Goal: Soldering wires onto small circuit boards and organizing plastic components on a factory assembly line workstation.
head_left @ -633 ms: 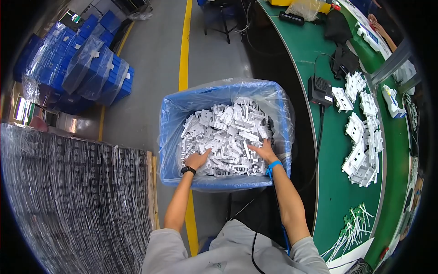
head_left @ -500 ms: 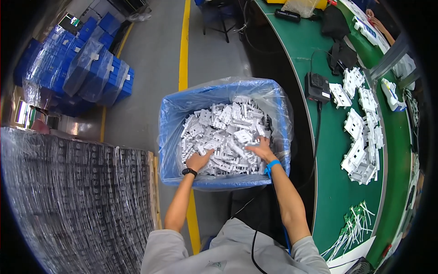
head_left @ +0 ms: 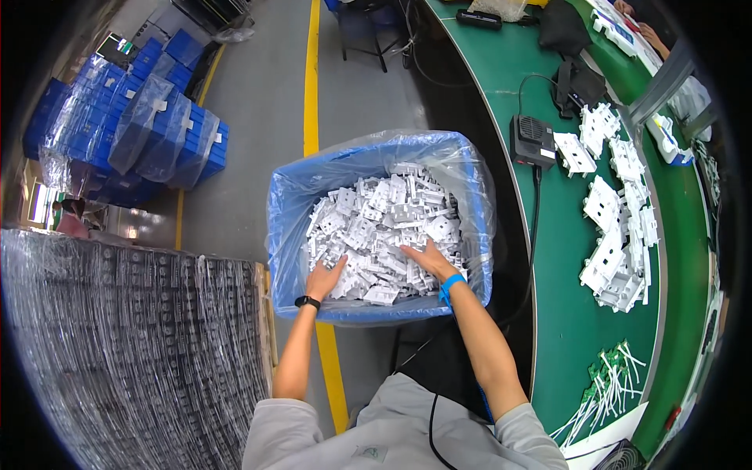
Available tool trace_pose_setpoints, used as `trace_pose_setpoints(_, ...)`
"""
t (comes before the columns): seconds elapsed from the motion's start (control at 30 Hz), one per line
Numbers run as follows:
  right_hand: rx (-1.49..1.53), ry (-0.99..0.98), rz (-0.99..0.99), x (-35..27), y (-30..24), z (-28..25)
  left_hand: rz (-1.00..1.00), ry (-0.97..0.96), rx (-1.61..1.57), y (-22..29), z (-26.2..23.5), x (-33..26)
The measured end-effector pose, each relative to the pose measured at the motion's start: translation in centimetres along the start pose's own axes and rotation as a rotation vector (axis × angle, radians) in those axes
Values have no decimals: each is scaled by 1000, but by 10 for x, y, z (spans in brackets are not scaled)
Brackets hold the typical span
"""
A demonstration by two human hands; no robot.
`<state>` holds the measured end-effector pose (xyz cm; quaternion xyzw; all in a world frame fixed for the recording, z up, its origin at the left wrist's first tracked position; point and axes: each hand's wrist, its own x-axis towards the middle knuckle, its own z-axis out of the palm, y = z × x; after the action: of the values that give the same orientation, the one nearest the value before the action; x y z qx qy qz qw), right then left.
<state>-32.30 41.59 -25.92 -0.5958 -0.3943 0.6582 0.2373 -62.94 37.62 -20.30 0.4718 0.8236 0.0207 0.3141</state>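
A blue bin (head_left: 368, 316) lined with clear plastic stands in front of me, heaped with white moulded plastic parts (head_left: 380, 231). My left hand (head_left: 326, 277) rests on the near left of the heap, thumb apart from the fingers. On the near right of the heap lies my right hand (head_left: 430, 262), its thumb stretched toward the left and its fingers spread among the parts. Both hands touch the parts, and neither grips one that I can see. Some fingertips are partly hidden by the pieces. A dark band is on my left wrist, a blue strap on my right.
To the right runs a green workbench (head_left: 560, 258) with more white plastic parts (head_left: 615, 227), a black fan-like box (head_left: 533, 142) and green boards with white wires (head_left: 607, 392). Film-wrapped stacked trays (head_left: 133, 329) stand at left, wrapped blue crates (head_left: 157, 125) behind. Another person's hand (head_left: 652, 37) shows far right.
My right hand has moved left and slightly nearer to me over the heap. My left hand has shifted slightly left. Several parts between and around them lie differently.
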Motion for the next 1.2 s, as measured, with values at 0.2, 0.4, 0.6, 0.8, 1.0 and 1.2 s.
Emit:
trace_pose_setpoints(0.2,-39,-17,45,15,22,1,110,-264,292,-11,-3,22)
trace_pose_setpoints(0.4,-56,-93,142,17,29,0,151,-437,378,-16,-9,15)
trace_pose_setpoints(0.6,-95,-104,105,40,58,-7,49,-428,199,6,12,8)
trace_pose_setpoints(0.8,-41,-167,19,37,41,12,-131,-618,-109,-32,20,52)
trace_pose_setpoints(1.0,-171,110,110,59,87,-9,-101,-826,-127,53,13,13)
trace_pose_setpoints(1.2,-65,-71,258,49,50,-8,-226,-801,-247,19,14,30)
